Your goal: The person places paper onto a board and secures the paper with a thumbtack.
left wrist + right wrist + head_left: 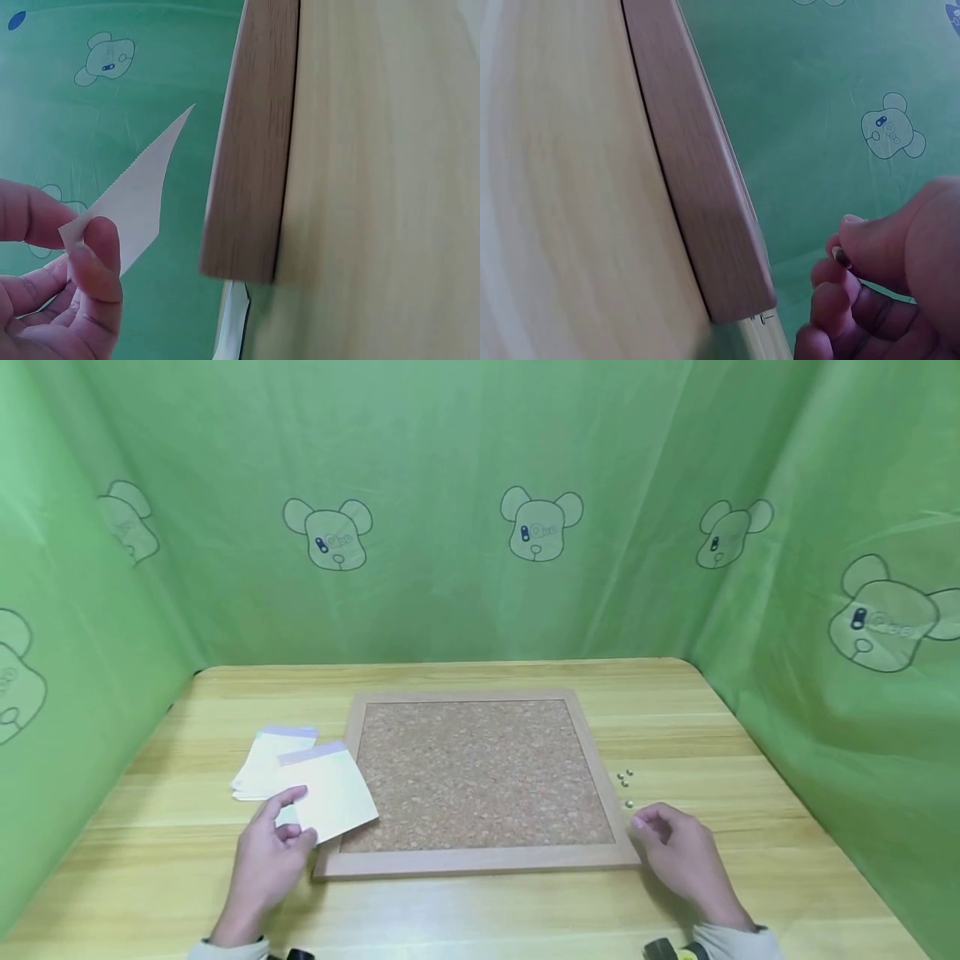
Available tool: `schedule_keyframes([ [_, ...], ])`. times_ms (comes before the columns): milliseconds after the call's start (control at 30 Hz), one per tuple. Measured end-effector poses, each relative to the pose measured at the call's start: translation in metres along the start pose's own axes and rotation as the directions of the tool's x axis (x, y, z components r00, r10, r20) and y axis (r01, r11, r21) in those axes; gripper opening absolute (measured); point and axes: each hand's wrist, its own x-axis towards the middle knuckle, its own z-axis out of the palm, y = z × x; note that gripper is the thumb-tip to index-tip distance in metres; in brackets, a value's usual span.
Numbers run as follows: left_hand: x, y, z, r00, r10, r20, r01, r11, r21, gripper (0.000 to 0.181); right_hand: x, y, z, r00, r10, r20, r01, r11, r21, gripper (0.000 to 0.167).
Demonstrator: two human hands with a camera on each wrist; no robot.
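Note:
My left hand (272,853) pinches a white note sheet (333,793) with a purple strip along its top, between thumb and fingers. That sheet is lifted over the left edge of the corkboard (480,777), and its edge looks finely serrated in the left wrist view. Beside the board's lower right corner, my right hand (681,857) holds a small brass thumbtack (841,257) between thumb and index finger. Several more thumbtacks (628,804) lie on the table just past that hand. Further sheets (264,766) lie in a stack left of the board.
The corkboard's raised wooden frame (480,860) lies flat on the light wooden table (465,914). Green curtains (435,593) with bear-head prints enclose the table at the back and both sides.

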Motion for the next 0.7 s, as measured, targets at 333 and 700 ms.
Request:
schedule_keyframes([
  [333,0.000,0.002,0.010,0.998,0.006,0.065,-0.005,1.000,-0.009,0.060,-0.001,-0.006,0.003,1.000,-0.008,-0.001,0.008,0.999,0.039,0.010],
  [700,-0.002,0.001,0.016,0.992,-0.004,0.127,-0.006,0.997,0.079,0.059,0.000,-0.008,0.005,1.000,-0.002,0.000,0.002,0.998,0.056,0.010],
])
